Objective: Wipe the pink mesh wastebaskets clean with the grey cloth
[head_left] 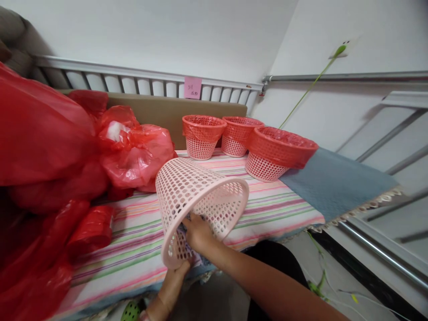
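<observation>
A pale pink perforated plastic wastebasket (pixel 187 187) lies tilted on its side, its mouth toward me. My left hand (pixel 180 269) grips the lower rim from the near side; its fingers are partly hidden beneath. Inside the mouth, my right hand (pixel 199 234) is closed on a dark purple patterned cloth (pixel 195 257) and presses it against the inner wall. Part of the cloth hangs out past the rim. Beneath the basket is a striped cover (pixel 133 249) on a table.
Three pink baskets (pixel 200 147) lined with red bags stand at the back right. Large red plastic bags (pixel 50 133) fill the left side, with a red roll (pixel 92 229) in front. A blue cloth (pixel 337 178) lies at right, and a white railing (pixel 147 82) runs behind.
</observation>
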